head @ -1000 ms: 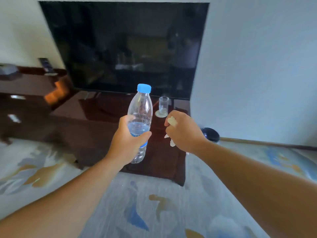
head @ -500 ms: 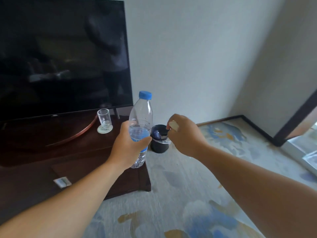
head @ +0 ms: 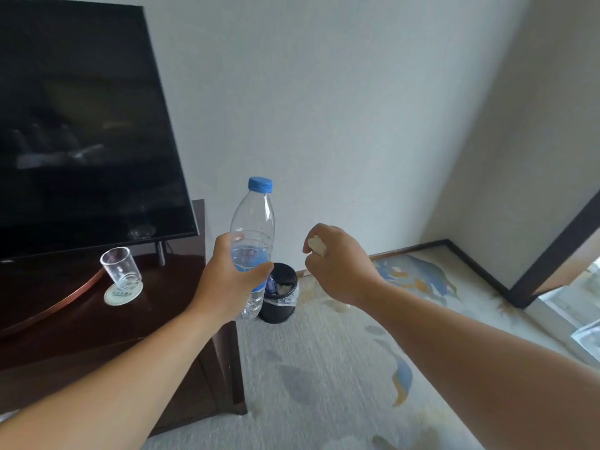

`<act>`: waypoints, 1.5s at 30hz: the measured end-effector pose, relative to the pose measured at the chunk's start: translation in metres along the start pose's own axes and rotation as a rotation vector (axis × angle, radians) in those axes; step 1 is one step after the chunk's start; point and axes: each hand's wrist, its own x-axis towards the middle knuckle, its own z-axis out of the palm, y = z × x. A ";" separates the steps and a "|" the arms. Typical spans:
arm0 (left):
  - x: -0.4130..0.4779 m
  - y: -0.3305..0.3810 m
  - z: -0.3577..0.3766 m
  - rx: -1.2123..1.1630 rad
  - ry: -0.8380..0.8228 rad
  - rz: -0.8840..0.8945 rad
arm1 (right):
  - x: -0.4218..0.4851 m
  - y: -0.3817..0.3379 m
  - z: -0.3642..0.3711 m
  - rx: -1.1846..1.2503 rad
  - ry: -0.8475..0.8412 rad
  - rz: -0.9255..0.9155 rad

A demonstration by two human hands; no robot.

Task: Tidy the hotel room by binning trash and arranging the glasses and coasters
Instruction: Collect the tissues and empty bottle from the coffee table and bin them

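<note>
A person is carrying trash toward a small lined bin (head: 280, 302) just beside the worktop (head: 81, 323). The bin is already holding rubbish, so the part-full bottle (head: 255, 228), if dropped from up here, is probably risking a tipped bin or a bounce onto the carpet (head: 324, 368). The left hand (head: 227, 284) is gripping the bottle upright, and the right hand (head: 337, 264) is pinching a pale paper wad (head: 316, 246). The bin is sitting on the floor beyond and between them.

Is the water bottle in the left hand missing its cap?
No, the blue cap sits on the neck of the water bottle, which the left hand grips around its middle.
</note>
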 end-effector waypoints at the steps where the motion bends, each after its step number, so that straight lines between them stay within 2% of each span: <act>1: 0.009 0.001 0.009 0.003 0.010 -0.002 | 0.011 0.008 -0.005 0.000 -0.007 -0.007; 10: 0.093 0.002 0.060 -0.007 0.015 -0.043 | 0.104 0.055 -0.016 0.022 -0.044 -0.011; 23: 0.268 -0.031 0.085 0.009 -0.075 -0.064 | 0.271 0.090 0.006 -0.014 -0.031 0.069; 31: 0.352 -0.058 0.099 -0.013 -0.052 -0.135 | 0.362 0.112 0.024 -0.001 -0.083 0.070; 37: 0.405 -0.080 0.128 -0.031 0.010 -0.222 | 0.439 0.157 0.040 0.036 -0.183 0.030; 45: 0.479 -0.109 0.182 -0.066 0.135 -0.358 | 0.543 0.224 0.059 0.134 -0.443 0.001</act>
